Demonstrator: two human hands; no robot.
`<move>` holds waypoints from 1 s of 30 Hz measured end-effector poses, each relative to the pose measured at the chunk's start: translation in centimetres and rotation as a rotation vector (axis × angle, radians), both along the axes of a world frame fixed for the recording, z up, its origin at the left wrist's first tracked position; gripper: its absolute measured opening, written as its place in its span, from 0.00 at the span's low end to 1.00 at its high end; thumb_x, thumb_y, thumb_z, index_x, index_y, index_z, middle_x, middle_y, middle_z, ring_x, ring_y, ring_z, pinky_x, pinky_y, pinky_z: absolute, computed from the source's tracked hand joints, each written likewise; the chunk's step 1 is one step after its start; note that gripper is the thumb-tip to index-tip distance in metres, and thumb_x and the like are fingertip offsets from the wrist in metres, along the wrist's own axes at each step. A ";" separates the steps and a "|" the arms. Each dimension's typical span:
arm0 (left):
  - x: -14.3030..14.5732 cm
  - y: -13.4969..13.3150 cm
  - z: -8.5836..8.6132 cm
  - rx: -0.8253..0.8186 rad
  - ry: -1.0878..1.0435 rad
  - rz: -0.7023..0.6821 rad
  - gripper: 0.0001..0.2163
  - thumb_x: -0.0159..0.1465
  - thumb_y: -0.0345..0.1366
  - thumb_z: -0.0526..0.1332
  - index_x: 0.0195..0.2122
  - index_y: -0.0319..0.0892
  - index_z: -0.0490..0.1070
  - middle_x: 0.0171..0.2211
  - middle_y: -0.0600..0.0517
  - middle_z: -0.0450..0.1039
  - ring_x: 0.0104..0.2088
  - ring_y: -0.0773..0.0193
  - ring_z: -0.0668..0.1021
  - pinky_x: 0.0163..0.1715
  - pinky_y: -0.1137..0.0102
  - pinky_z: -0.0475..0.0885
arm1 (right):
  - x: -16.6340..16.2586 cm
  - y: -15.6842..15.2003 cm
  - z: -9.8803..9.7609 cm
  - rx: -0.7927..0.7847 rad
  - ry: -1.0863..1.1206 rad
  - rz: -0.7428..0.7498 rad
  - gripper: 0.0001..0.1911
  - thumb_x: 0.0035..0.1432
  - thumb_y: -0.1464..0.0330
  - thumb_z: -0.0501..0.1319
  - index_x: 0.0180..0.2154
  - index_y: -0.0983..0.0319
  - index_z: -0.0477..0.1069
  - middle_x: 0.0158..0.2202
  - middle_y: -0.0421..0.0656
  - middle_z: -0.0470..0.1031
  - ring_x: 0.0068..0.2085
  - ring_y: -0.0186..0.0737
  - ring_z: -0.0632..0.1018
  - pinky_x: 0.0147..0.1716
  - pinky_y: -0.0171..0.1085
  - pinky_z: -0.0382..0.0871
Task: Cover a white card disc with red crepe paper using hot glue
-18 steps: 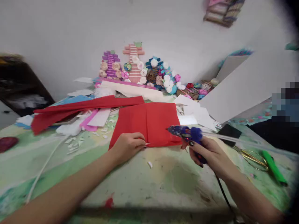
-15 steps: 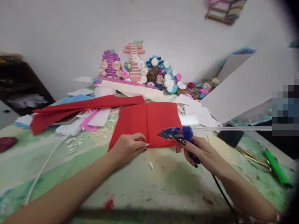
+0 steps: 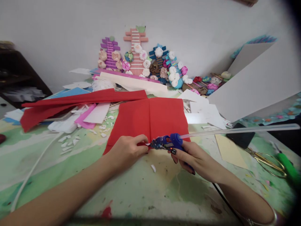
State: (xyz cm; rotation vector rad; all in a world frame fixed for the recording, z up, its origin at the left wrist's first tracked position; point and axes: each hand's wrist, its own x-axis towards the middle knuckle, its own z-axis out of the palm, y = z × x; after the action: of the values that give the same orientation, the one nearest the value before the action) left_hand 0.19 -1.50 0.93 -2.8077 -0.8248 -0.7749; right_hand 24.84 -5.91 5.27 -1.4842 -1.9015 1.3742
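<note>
Grips blue glue gun in right hand, just right of frame centre. Pinches small white piece in left hand, near nozzle, at lower edge of red sheet, mid-frame on table.

- Two hands in play, your left hand and right hand!
- One glue gun, one clear glue stick!
- You've one red panel!
- Scissors, one pair!
- One black slab!
- And four upright flower-trimmed pieces facing you, yes, four!
</note>
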 end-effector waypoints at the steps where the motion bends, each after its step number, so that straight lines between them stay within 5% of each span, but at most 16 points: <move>1: 0.0 0.0 0.0 -0.003 -0.002 -0.001 0.10 0.66 0.32 0.56 0.30 0.41 0.75 0.35 0.52 0.75 0.28 0.69 0.77 0.25 0.74 0.68 | -0.1 0.0 0.0 0.005 -0.012 -0.006 0.17 0.65 0.57 0.50 0.31 0.62 0.62 0.18 0.34 0.59 0.18 0.28 0.61 0.17 0.31 0.53; 13: 0.0 0.0 0.0 -0.002 -0.036 -0.004 0.10 0.66 0.33 0.56 0.31 0.41 0.76 0.37 0.51 0.76 0.30 0.69 0.78 0.27 0.76 0.69 | -0.3 -0.1 0.3 0.056 -0.131 -0.027 0.16 0.63 0.56 0.51 0.29 0.61 0.59 0.18 0.34 0.60 0.19 0.28 0.60 0.17 0.31 0.51; 30: 0.0 0.2 -0.1 -0.023 -0.085 -0.007 0.09 0.66 0.34 0.57 0.33 0.41 0.76 0.35 0.51 0.76 0.30 0.69 0.78 0.28 0.76 0.71 | 0.6 -0.4 0.0 0.007 -0.002 -0.027 0.17 0.64 0.56 0.51 0.30 0.62 0.62 0.19 0.34 0.58 0.19 0.27 0.61 0.18 0.31 0.52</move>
State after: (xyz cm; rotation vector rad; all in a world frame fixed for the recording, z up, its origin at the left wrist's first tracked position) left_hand 0.21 -1.33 0.82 -2.8165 -0.8419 -0.8977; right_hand 25.39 -6.30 5.30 -1.5033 -1.8787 1.3526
